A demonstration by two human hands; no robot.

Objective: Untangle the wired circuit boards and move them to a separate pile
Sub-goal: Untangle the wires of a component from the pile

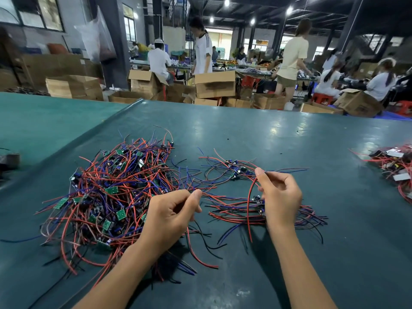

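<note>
Two hands work nearest: the left hand (171,210) pinches thin leads at the edge of the tangled heap (107,188), and the right hand (279,195) pinches wires over the smaller pile (240,211), probably to pull one unit free. Beyond, more wired boards (236,169) lie on the green table (289,134).

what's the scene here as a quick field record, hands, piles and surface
surface: green table mat
main pile: tangled pile of wired boards, left of centre
second pile: smaller pile, right of centre
left: left hand curled, thumb tip at wires beside the tangled pile; grip unclear
right: right hand pinches a red wire above the smaller pile
far right: another wire heap at the frame edge
</note>
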